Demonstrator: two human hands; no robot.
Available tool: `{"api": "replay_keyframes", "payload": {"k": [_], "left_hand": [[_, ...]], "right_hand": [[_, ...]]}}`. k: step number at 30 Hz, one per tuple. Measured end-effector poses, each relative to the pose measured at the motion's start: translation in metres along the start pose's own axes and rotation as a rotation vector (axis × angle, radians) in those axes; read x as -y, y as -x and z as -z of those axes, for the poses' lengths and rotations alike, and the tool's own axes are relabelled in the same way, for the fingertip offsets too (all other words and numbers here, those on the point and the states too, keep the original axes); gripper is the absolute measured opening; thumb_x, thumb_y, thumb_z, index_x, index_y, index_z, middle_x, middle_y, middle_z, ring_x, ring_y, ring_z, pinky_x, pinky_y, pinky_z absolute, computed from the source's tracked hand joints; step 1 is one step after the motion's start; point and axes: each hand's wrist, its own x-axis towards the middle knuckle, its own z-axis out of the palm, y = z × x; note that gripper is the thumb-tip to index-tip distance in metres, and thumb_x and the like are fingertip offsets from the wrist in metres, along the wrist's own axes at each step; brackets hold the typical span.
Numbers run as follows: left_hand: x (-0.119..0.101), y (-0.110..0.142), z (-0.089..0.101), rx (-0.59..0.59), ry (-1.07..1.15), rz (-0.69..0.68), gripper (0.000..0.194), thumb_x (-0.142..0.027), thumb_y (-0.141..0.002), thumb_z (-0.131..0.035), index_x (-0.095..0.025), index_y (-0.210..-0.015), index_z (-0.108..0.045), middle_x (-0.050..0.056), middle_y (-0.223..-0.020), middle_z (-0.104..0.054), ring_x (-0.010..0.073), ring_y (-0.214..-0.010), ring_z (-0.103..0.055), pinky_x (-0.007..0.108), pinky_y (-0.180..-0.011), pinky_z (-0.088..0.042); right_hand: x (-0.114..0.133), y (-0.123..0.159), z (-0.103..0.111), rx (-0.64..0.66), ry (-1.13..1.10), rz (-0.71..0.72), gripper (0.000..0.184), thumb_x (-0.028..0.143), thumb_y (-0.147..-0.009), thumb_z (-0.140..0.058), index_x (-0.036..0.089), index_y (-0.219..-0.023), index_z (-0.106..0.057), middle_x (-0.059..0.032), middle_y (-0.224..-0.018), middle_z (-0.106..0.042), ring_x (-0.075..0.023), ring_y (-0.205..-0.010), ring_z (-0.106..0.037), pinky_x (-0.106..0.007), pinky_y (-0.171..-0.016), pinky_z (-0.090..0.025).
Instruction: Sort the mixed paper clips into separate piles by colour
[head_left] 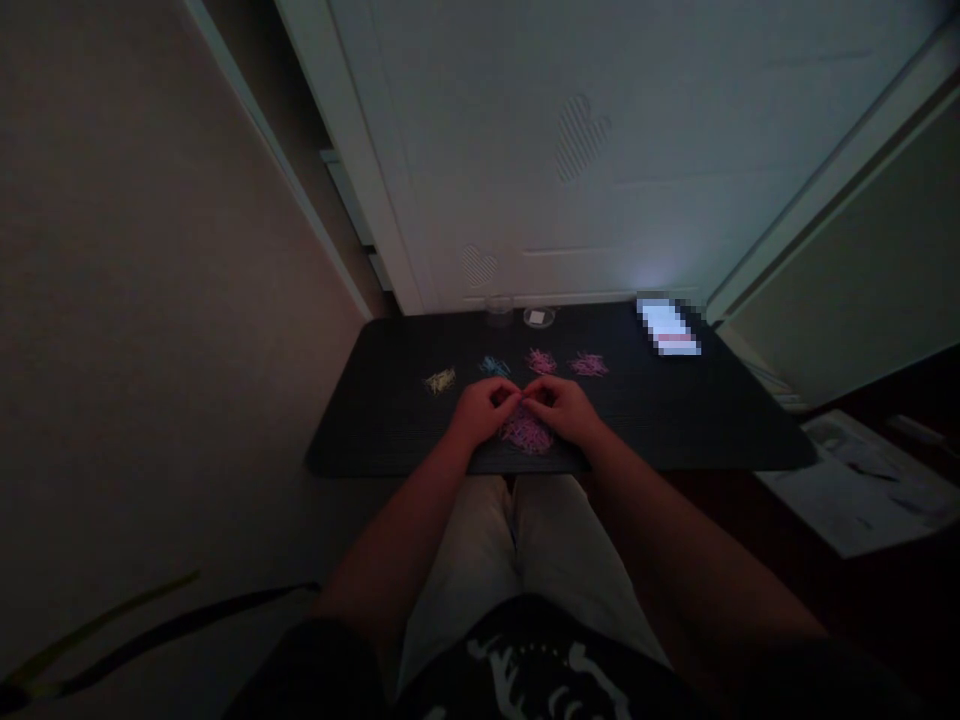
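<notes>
My left hand (486,410) and my right hand (564,408) meet above the near side of a dark tabletop (390,430). Their fingertips are pinched and almost touch; whatever they hold is too small to make out. Just below them lies a mixed heap (527,432) of short, thin pieces, mostly pink and purple. Beyond my hands sit smaller piles of similar pieces: a pale yellow pile (440,380), a blue pile (495,366), a pink pile (541,361) and a pinkish-purple pile (589,364). My left hand is nearest the blue one.
At the table's back edge stand a clear round container (499,311) and a clear lid-like disc (538,317) with a white label. A lit phone-like screen (670,327) lies at the back right. A white panel (480,150) rises behind the table. Papers (862,480) lie lower right.
</notes>
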Motion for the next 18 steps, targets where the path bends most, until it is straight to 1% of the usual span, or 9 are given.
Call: {"api": "replay_keyframes", "payload": {"k": [5, 8, 11, 14, 18], "left_hand": [[-0.001, 0.0, 0.0, 0.008, 0.01, -0.011, 0.017, -0.03, -0.079, -0.059, -0.016, -0.085, -0.068, 0.002, -0.079, -0.068, 0.0127, -0.07, -0.059, 0.023, -0.064, -0.046], [0.0, 0.0, 0.0, -0.029, 0.031, -0.012, 0.017, -0.03, -0.079, -0.059, -0.016, -0.083, -0.067, 0.002, -0.079, -0.068, 0.0126, -0.07, -0.06, 0.023, -0.065, -0.046], [0.002, 0.0, -0.001, -0.05, 0.079, -0.014, 0.017, -0.03, -0.079, -0.059, -0.016, -0.083, -0.067, 0.002, -0.08, -0.068, 0.0125, -0.07, -0.06, 0.023, -0.064, -0.047], [0.004, 0.0, -0.001, -0.037, 0.092, -0.019, 0.018, -0.031, -0.079, -0.059, -0.016, -0.085, -0.067, 0.002, -0.08, -0.068, 0.0126, -0.069, -0.059, 0.023, -0.063, -0.046], [0.003, 0.0, -0.001, -0.022, 0.063, -0.029, 0.014, -0.028, -0.078, -0.059, -0.016, -0.083, -0.066, 0.002, -0.077, -0.067, 0.0117, -0.066, -0.058, 0.023, -0.062, -0.045]], "right_hand": [[0.0, 0.0, 0.001, -0.022, 0.031, 0.023, 0.014, 0.031, -0.072, -0.058, 0.017, -0.072, -0.059, 0.0002, -0.064, -0.057, -0.0112, -0.057, -0.048, -0.024, -0.053, -0.038], [-0.003, -0.001, 0.002, -0.066, -0.01, 0.03, 0.011, 0.028, -0.07, -0.058, 0.017, -0.069, -0.055, 0.0015, -0.061, -0.053, -0.0107, -0.055, -0.047, -0.023, -0.052, -0.037], [-0.006, -0.001, 0.002, -0.115, -0.077, 0.024, 0.01, 0.027, -0.07, -0.058, 0.017, -0.072, -0.057, 0.0016, -0.061, -0.054, -0.0104, -0.054, -0.047, -0.023, -0.051, -0.036], [-0.007, -0.001, 0.002, -0.057, -0.094, 0.015, 0.015, 0.03, -0.072, -0.059, 0.017, -0.08, -0.061, 0.0005, -0.065, -0.058, -0.0113, -0.055, -0.049, -0.024, -0.052, -0.038], [-0.01, -0.001, 0.001, -0.049, -0.07, 0.046, 0.015, 0.031, -0.075, -0.057, 0.017, -0.074, -0.061, -0.0008, -0.066, -0.059, -0.0126, -0.06, -0.052, -0.025, -0.056, -0.04]]}}
